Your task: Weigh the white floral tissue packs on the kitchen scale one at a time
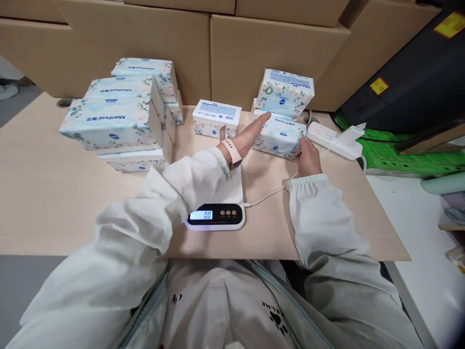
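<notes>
A tissue pack (279,136) in pale blue floral wrap lies on the right of the table, between my two hands. My left hand (247,137), a pink-strapped watch on its wrist, is stretched flat with its fingers along the pack's left side. At the right end of the pack, my right hand (308,156) has its fingers bent round the corner. Another tissue pack (286,92) is stacked just behind. Under my left forearm sits a white digital scale (232,186), its display showing 0.0; the sleeve covers part of its plate.
Several tissue packs (112,116) are piled on the left, and a single pack (217,118) lies at the back middle. A white power strip (334,140) is on the right. A thin white cable (267,198) runs from the scale. Cardboard boxes (269,53) line the back.
</notes>
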Demonstrator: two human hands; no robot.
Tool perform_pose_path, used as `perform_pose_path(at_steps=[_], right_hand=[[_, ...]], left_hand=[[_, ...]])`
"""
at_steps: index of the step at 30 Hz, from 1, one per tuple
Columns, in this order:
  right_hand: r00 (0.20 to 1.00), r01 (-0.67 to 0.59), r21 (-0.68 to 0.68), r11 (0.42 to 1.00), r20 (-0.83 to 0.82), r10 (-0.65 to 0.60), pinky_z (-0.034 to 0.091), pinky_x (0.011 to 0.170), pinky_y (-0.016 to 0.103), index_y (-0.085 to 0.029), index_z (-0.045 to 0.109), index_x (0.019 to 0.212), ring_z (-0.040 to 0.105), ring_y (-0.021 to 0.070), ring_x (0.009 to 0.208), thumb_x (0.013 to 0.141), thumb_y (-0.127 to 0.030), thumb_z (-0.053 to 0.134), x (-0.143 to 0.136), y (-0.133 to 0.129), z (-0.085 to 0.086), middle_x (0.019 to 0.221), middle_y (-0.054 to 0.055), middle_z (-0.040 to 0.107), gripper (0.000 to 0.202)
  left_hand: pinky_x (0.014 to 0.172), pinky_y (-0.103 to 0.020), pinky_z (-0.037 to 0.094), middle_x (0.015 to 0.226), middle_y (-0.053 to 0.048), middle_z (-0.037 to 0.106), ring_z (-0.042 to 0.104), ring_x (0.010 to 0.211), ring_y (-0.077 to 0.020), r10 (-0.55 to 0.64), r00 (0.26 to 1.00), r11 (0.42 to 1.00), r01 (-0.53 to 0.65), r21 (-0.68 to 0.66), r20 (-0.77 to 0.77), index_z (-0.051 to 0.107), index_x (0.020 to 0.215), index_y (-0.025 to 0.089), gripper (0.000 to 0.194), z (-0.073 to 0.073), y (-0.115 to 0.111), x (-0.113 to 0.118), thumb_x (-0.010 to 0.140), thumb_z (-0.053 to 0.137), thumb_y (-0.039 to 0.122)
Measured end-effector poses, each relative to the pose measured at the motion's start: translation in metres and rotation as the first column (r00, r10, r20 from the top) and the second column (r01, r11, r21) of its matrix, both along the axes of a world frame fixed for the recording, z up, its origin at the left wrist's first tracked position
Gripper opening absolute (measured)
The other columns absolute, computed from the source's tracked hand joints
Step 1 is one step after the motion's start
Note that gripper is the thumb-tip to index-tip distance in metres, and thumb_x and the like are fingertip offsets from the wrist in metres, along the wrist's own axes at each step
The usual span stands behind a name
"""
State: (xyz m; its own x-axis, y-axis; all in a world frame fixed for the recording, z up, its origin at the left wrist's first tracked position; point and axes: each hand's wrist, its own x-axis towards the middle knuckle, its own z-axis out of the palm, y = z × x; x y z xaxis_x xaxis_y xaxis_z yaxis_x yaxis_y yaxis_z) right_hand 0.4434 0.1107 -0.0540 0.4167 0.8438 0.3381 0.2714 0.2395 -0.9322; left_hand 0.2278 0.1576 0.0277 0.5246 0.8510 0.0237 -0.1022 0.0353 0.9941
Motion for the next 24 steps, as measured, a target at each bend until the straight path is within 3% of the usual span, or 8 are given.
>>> perform_pose_path(at_steps=[2,5,8,12,15,17,20,24], right_hand=[[0.997,-0.026,-0.047,0.999,-0.068,0.023,0.047,0.128,0.068,-0.025,0.07,0.137,0.06,0.0361,0.152,0.097,-0.066,0.062,-0.014,-0.016,0.016,0.155,0.012,0.068,0.057],[0.982,-0.183,0.018,0.983,-0.044,0.184,0.04,0.137,0.059,-0.036,0.06,0.155,0.043,0.0329,0.167,0.099,-0.07,0.062,-0.049,-0.064,0.054,0.174,0.002,0.052,0.065],[0.959,-0.275,0.015,0.961,0.07,0.273,0.029,0.143,0.059,-0.041,0.048,0.167,0.032,0.033,0.173,0.103,-0.072,0.055,-0.09,-0.118,0.082,0.177,-0.002,0.048,0.072],[0.905,-0.394,-0.09,0.915,0.134,0.403,0.033,0.141,0.059,-0.038,0.038,0.173,0.039,0.0329,0.168,0.105,-0.068,0.056,-0.132,-0.156,0.074,0.176,0.001,0.049,0.077],[0.882,-0.447,-0.144,0.883,0.097,0.462,0.04,0.137,0.06,-0.039,0.039,0.172,0.046,0.0328,0.163,0.105,-0.069,0.056,-0.146,-0.159,0.053,0.175,0.0,0.052,0.076],[0.89,-0.436,-0.159,0.886,0.069,0.451,0.042,0.135,0.06,-0.039,0.045,0.169,0.05,0.0323,0.16,0.103,-0.071,0.056,-0.148,-0.155,0.042,0.171,0.0,0.057,0.074],[0.926,-0.367,-0.152,0.918,0.035,0.376,0.041,0.134,0.06,-0.039,0.061,0.158,0.055,0.0324,0.155,0.099,-0.076,0.06,-0.144,-0.149,0.033,0.163,0.001,0.065,0.07],[0.983,-0.146,-0.098,0.984,-0.123,0.133,0.046,0.127,0.06,-0.032,0.078,0.139,0.067,0.0309,0.141,0.102,-0.075,0.052,-0.134,-0.143,0.031,0.147,0.006,0.077,0.062]], left_hand=[[0.14,-0.052,0.032,0.161,-0.006,0.064,0.039,0.167,-0.0327,-0.05,0.999,0.996,0.05,-0.078,0.002,0.067,0.146,0.015,0.059,0.026,-0.022,-0.022,0.116,0.035,0.056],[0.142,-0.047,0.031,0.156,0.001,0.068,0.037,0.169,-0.0268,-0.084,0.995,0.996,0.082,0.033,0.047,0.073,0.139,0.016,0.052,0.07,-0.078,-0.079,0.118,0.03,0.036],[0.144,-0.05,0.028,0.164,0.001,0.061,0.037,0.169,-0.0283,0.035,0.999,0.995,-0.038,0.094,0.028,0.077,0.137,0.02,0.043,0.09,-0.14,-0.142,0.115,0.047,0.042],[0.146,-0.051,0.023,0.157,0.012,0.066,0.032,0.17,-0.0299,0.208,0.967,0.977,-0.212,-0.011,-0.148,0.079,0.14,0.034,0.043,0.074,-0.192,-0.202,0.115,0.046,0.044],[0.146,-0.056,0.021,0.158,0.013,0.066,0.035,0.169,-0.0334,0.225,0.961,0.972,-0.234,-0.036,-0.163,0.078,0.14,0.041,0.039,0.054,-0.202,-0.221,0.111,0.056,0.053],[0.145,-0.059,0.022,0.164,0.009,0.061,0.035,0.169,-0.0366,0.197,0.965,0.978,-0.207,-0.039,-0.175,0.076,0.144,0.038,0.046,0.043,-0.2,-0.225,0.108,0.06,0.061],[0.145,-0.058,0.02,0.172,0.004,0.051,0.029,0.171,-0.0368,0.23,0.951,0.968,-0.245,-0.05,-0.209,0.068,0.155,0.034,0.06,0.027,-0.194,-0.226,0.107,0.057,0.068],[0.148,-0.049,0.009,0.182,0.01,0.032,0.013,0.176,-0.0279,0.323,0.942,0.945,-0.326,-0.024,-0.095,0.054,0.166,0.038,0.065,0.001,-0.182,-0.225,0.11,0.046,0.069]])
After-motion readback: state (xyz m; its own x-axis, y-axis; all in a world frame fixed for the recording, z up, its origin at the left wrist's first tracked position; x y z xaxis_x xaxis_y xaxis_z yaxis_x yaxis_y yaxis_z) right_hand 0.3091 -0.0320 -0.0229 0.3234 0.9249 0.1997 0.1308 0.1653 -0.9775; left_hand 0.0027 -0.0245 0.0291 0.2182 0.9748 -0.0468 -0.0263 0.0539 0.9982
